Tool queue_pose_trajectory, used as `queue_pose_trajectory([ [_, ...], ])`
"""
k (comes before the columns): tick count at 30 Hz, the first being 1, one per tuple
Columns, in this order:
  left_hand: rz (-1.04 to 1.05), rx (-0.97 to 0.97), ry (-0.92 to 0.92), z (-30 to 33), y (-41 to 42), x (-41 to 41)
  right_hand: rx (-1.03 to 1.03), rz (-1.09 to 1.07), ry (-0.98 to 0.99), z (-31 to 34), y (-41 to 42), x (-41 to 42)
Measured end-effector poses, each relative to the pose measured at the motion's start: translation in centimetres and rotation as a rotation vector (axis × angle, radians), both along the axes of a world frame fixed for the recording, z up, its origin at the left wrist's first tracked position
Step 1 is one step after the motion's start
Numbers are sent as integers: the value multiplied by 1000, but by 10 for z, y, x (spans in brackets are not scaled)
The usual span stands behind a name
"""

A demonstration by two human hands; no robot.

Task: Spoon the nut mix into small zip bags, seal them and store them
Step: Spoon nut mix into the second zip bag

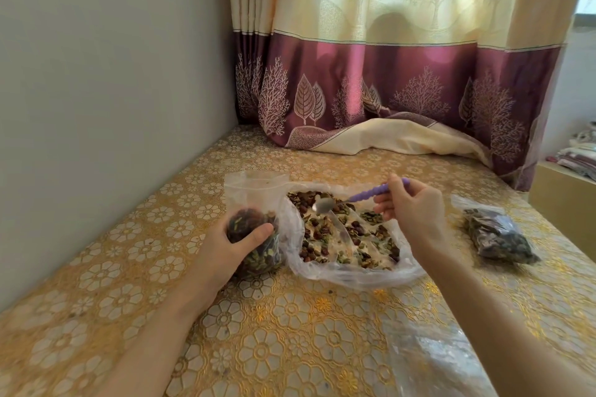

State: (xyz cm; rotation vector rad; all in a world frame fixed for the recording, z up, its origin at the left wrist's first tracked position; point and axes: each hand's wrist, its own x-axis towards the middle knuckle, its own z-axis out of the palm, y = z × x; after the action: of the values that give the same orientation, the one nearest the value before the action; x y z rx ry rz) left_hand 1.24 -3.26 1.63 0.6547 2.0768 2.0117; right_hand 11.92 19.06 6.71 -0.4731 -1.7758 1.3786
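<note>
From the head camera, the spoon (351, 197) lies almost level above the far part of the nut mix (346, 230). Its long axis runs from upper right to lower left: the purple ribbed handle points toward the right hand (411, 214), and the metal bowl points left, hovering just over the mix near the far edge of the heap. Whether the bowl carries anything cannot be told.

The right hand pinches the handle's end between thumb and curled fingertips, the palm turned to the left.

The nut mix, brown and green pieces on a pale base, lies spread in a wide open plastic bag (325, 271) whose crumpled rim is folded out flat on the table (290, 316).

Just left of it, touching its edge, stands a small zip bag (254, 203), upright, its long axis vertical and its clear open mouth pointing up and away. Its lower part is packed with dark nut mix. The left hand (225, 251) grips this filled part from the left, fingers and thumb curled round it, the thumb lying across the front.

Well apart to the right lies a filled bag (496, 234) on its side, its long axis running from far left to near right, stuffed with the same mix.

Near the lower edge an empty clear bag (432, 354) lies flat on the gold flowered table cover. A curtain (387, 74) hangs behind, its hem resting on the table's far end.
</note>
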Motion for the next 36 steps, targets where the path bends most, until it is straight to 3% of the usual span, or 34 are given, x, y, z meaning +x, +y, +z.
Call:
queue_pose_trajectory([
  [16, 13, 14, 14, 0, 1, 2, -85, -64, 91, -25, -15, -23],
  [24, 22, 17, -4, 0, 2, 2, -306, 128, -82, -30, -16, -25],
  [36, 33, -13, 13, -1, 3, 1, -453, 34, -5, -21, -8, -11],
])
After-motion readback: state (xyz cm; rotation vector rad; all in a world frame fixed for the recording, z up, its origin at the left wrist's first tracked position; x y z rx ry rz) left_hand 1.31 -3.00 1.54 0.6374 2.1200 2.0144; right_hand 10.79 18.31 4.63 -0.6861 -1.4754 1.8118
